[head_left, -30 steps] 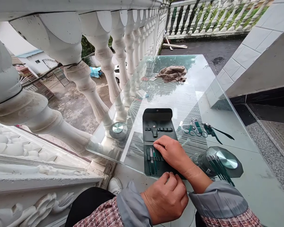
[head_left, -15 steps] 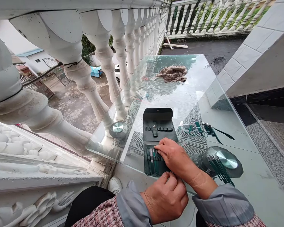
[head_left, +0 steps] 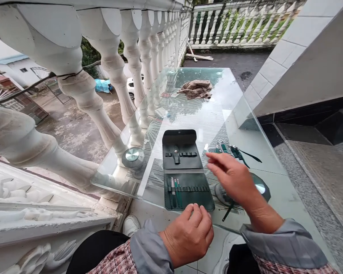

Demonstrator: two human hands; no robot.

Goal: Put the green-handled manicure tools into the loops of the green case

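Note:
A dark green manicure case [head_left: 183, 160] lies unfolded on the glass table [head_left: 148, 182]. Several slim green-handled tools [head_left: 175, 196] sit in the left loops of its lower panel; the loops to their right hold nothing. At the lower edge of the case, my left hand [head_left: 188, 236] is closed, its bunched fingertips on that edge. My right hand [head_left: 233, 179] hovers right of the case, thumb and fingers apart with nothing visible between them. Beyond it lie nail clippers [head_left: 223, 146], partly covered by the hand. More thin tools [head_left: 228, 211] lie below the right wrist.
A crumpled brown cloth [head_left: 196, 89] lies toward the table's far end. Round metal discs on the table supports [head_left: 133, 155] show through the glass. White balusters [head_left: 88, 99] run along the left, and a tiled slanting wall [head_left: 286, 49] rises on the right.
My right hand has left the tools in the lower panel and moved right, its fingers parting. The left hand stays by the case's lower edge. The whole view has shifted slightly.

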